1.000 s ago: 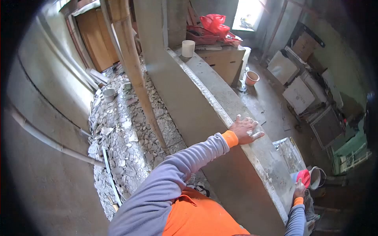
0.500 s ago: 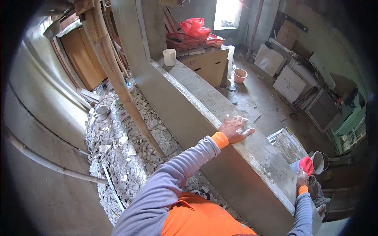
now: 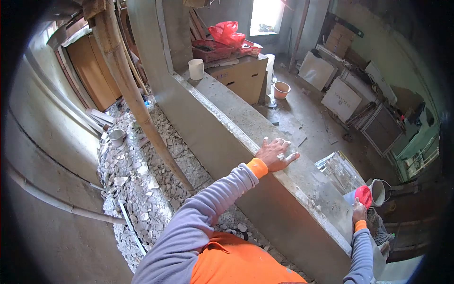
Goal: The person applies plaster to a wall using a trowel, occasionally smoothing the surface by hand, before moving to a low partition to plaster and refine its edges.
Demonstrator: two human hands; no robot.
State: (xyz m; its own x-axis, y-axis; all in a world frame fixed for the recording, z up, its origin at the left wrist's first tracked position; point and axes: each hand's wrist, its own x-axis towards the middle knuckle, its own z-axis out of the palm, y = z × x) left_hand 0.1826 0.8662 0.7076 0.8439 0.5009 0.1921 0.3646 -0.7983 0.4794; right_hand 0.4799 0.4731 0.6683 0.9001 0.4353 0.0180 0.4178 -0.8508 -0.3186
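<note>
My left hand (image 3: 275, 155), marked with white paste, rests on the top of the low grey wall (image 3: 227, 106), its fingers spread and holding nothing. Over at the right, my right hand (image 3: 359, 211) grips a red and white container (image 3: 363, 196) beyond the wall's edge; my thumb shows against its red part. Rough pale plaster lines the near edge of the wall top. A white cup (image 3: 196, 69) stands at the far end of the ledge.
Bamboo poles (image 3: 137, 99) slant over rubble (image 3: 137, 175) on the left. Past the wall are a cardboard box (image 3: 241, 80) with red crates, an orange bucket (image 3: 281, 90), a white bucket (image 3: 377, 191), and boards (image 3: 341, 98) leaning at the right.
The whole view has shifted slightly, so the scene sits a little further left and up. Both hands keep nearly the same places on the wall and the container.
</note>
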